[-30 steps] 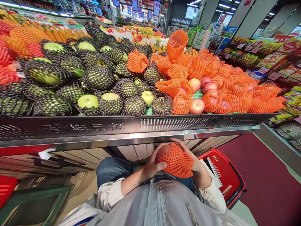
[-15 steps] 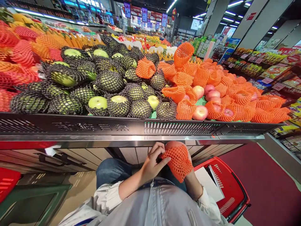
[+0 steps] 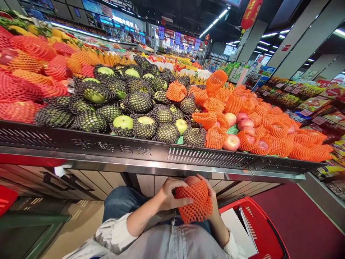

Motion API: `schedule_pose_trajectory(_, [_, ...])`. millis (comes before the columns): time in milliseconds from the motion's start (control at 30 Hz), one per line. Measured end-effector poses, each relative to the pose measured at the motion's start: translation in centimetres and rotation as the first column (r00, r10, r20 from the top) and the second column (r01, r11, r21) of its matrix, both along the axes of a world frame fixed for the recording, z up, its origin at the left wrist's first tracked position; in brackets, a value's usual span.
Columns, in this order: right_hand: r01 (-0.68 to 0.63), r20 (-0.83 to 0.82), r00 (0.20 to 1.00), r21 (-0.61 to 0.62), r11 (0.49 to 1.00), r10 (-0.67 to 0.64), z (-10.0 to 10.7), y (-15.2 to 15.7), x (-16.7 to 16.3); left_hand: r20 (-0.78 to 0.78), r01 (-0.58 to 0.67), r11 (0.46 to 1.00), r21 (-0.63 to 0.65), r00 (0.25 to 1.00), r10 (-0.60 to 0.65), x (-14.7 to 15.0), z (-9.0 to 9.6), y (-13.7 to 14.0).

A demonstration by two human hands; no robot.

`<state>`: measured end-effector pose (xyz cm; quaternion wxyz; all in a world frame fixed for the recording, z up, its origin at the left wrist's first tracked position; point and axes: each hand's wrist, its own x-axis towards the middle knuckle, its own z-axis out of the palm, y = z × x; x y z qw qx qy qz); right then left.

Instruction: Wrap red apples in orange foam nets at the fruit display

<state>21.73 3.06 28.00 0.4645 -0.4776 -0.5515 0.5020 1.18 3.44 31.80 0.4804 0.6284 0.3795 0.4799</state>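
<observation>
An apple [image 3: 192,180] in an orange foam net [image 3: 197,204] is held low in front of my body, just below the display's edge. The top of the fruit shows, pinkish, and the net hangs loose towards me. My left hand [image 3: 170,194] grips it from the left, thumb across the front of the net. On the other side my right hand [image 3: 212,198] is wrapped round it, with most of its fingers hidden behind the net.
Ahead stands a fruit display with a black slotted rim [image 3: 185,153]. It bears green apples [image 3: 123,124] in black nets and red apples [image 3: 231,142] in orange nets. A red shopping basket [image 3: 269,230] is at my right, and a green stool-like frame [image 3: 32,230] at my left.
My left hand has shifted from pinching the net's upper edge to gripping the side of the netted apple. The net sits more upright and wider. The camera view has tilted.
</observation>
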Motion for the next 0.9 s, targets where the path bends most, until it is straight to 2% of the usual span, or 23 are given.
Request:
schedule_pose_trajectory(67, [-0.057, 0.064, 0.996, 0.022, 0.998, 0.056, 0.0, -0.2, -0.4, -0.032, -0.025, 1.000, 0.006, 0.999, 0.026, 0.0, 0.6, 0.1])
schedule_pose_trajectory(133, [-0.145, 0.106, 0.985, 0.089, 0.985, 0.135, -0.3, -0.3, -0.6, 0.017, -0.046, 0.994, -0.094, 0.999, 0.047, 0.2, 0.9, 0.5])
schedule_pose_trajectory(200, [-0.197, 0.113, 0.977, 0.160, 0.967, 0.180, -0.5, -0.3, -0.6, 0.129, -0.086, 0.970, -0.227, 0.985, 0.118, 0.5, 0.8, 1.3])
schedule_pose_trajectory(267, [-0.177, 0.131, 0.980, 0.216, 0.960, 0.151, -0.4, -0.3, -0.5, 0.239, -0.112, 0.934, -0.340, 0.950, 0.201, 0.8, 0.2, 2.2])
schedule_pose_trajectory(333, [-0.128, 0.157, 0.983, 0.221, 0.967, 0.095, 0.1, -0.3, -0.3, 0.295, -0.117, 0.900, -0.421, 0.920, 0.257, 1.3, -0.8, 2.6])
schedule_pose_trajectory(433, [-0.052, 0.118, 0.992, 0.160, 0.986, 0.034, 0.8, -0.4, -0.1, 0.321, -0.147, 0.884, -0.443, 0.895, 0.309, 2.3, -2.1, 2.0])
schedule_pose_trajectory(500, [-0.005, 0.083, 0.996, 0.146, 0.989, -0.007, 0.8, -0.5, 0.0, 0.304, -0.193, 0.911, -0.366, 0.900, 0.312, 2.7, -2.8, 1.1])
schedule_pose_trajectory(567, [0.032, 0.054, 0.998, 0.155, 0.987, -0.041, 0.6, -0.5, 0.2, 0.235, -0.242, 0.942, -0.232, 0.926, 0.296, 2.8, -3.5, 0.3])
schedule_pose_trajectory(667, [0.044, -0.033, 0.999, 0.129, 0.991, -0.040, 0.2, -0.4, 0.5, 0.109, -0.233, 0.966, 0.108, 0.969, 0.221, 2.3, -4.7, -0.1])
schedule_pose_trajectory(700, [0.033, -0.073, 0.997, 0.109, 0.994, -0.025, 0.1, -0.4, 0.5, 0.066, -0.180, 0.952, 0.249, 0.984, 0.168, 2.2, -5.1, 0.0])
schedule_pose_trajectory(767, [0.001, -0.184, 0.983, 0.045, 0.999, 0.007, -0.4, -0.5, 0.5, -0.036, -0.032, 0.873, 0.487, 0.998, 0.057, 2.1, -5.7, 0.3])
schedule_pose_trajectory(833, [-0.041, -0.310, 0.950, -0.061, 0.997, 0.020, -1.5, -0.7, 0.5, -0.098, 0.051, 0.792, 0.609, 0.995, 0.011, 2.3, -5.9, 0.5])
schedule_pose_trajectory(900, [-0.046, -0.385, 0.923, -0.182, 0.982, -0.028, -3.1, -0.9, 0.4, -0.092, 0.026, 0.760, 0.649, 0.995, 0.044, 2.6, -5.8, 0.5])
